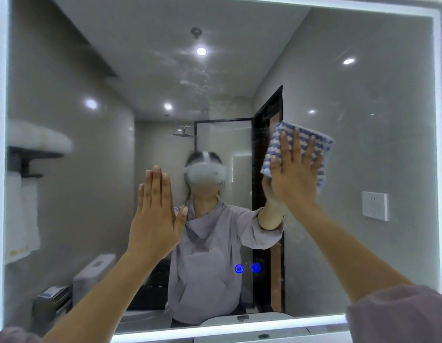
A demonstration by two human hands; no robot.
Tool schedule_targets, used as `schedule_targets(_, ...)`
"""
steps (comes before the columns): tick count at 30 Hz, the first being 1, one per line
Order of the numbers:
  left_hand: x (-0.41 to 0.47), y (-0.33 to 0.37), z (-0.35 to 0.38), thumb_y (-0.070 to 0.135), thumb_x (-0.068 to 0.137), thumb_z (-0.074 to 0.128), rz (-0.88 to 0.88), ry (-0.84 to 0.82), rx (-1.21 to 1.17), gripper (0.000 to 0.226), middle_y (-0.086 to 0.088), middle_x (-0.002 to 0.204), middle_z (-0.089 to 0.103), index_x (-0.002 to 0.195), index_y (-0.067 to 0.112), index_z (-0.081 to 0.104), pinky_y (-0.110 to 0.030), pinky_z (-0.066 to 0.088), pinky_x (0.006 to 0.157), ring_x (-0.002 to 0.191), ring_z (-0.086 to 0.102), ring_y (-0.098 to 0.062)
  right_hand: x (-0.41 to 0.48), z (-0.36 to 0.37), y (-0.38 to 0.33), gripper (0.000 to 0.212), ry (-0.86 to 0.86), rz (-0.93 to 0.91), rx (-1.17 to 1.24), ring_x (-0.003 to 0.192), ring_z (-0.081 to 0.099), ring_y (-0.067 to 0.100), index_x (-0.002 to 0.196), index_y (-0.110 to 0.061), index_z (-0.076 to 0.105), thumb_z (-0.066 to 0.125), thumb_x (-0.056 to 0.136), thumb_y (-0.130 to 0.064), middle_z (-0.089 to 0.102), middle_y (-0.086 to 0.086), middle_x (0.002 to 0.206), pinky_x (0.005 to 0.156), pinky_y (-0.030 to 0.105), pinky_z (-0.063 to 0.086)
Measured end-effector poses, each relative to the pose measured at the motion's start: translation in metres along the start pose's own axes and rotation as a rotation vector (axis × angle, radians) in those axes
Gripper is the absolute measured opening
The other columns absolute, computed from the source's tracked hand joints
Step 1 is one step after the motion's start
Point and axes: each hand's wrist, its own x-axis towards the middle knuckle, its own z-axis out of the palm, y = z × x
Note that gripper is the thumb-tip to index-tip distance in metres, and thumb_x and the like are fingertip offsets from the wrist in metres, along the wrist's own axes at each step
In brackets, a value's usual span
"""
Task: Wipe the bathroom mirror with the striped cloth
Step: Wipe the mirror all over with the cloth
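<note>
The bathroom mirror (363, 120) fills the view, edged by a lit white frame. My right hand (293, 174) lies flat with fingers spread, pressing the folded blue-and-white striped cloth (319, 144) against the glass right of centre. My left hand (155, 219) is raised in front of the mirror left of centre, palm forward, fingers straight and together, holding nothing; whether it touches the glass I cannot tell. Faint smears show on the glass above the middle (190, 78).
Two blue lit touch icons (247, 268) glow low on the mirror. A white wall socket (374, 206) is reflected at right. The reflection shows a person in a headset, a towel shelf at left, a toilet and a shower. A white basin edge (252, 318) sits below.
</note>
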Motion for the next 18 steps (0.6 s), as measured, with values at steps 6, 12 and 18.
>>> schedule_targets(6, 0.000, 0.003, -0.004, 0.051, 0.092, 0.015, 0.004, -0.001, 0.006, 0.080, -0.018, 0.157, -0.016, 0.148, -0.001, -0.008, -0.037, -0.010, 0.120, 0.147, -0.015, -0.029, -0.001, 0.003, -0.077, 0.061, 0.073, -0.219, 0.069, 0.146, -0.014, 0.034, 0.151, -0.026, -0.010, 0.017, 0.101, -0.046, -0.017, 0.001, 0.158, 0.116, 0.052, -0.013)
schedule_targets(12, 0.000, 0.003, -0.004, 0.051, 0.093, 0.013, 0.004, 0.015, 0.012, 0.079, -0.017, 0.157, -0.018, 0.148, -0.001, -0.009, -0.034, -0.015, 0.119, 0.147, -0.016, -0.028, 0.000, 0.004, -0.152, 0.060, 0.014, -0.430, 0.067, 0.145, -0.020, 0.029, 0.150, -0.028, -0.013, 0.016, 0.101, -0.046, -0.016, -0.001, 0.160, 0.115, 0.052, -0.014)
schedule_targets(18, -0.001, 0.001, -0.001, 0.052, 0.093, 0.014, 0.006, 0.024, 0.007, 0.080, -0.017, 0.158, -0.016, 0.148, -0.001, -0.008, -0.039, -0.006, 0.121, 0.147, -0.014, -0.028, 0.008, 0.000, -0.158, 0.060, -0.013, -0.539, 0.022, 0.145, -0.020, 0.029, 0.151, -0.026, -0.010, 0.017, 0.102, -0.046, -0.014, 0.000, 0.161, 0.116, 0.048, -0.017)
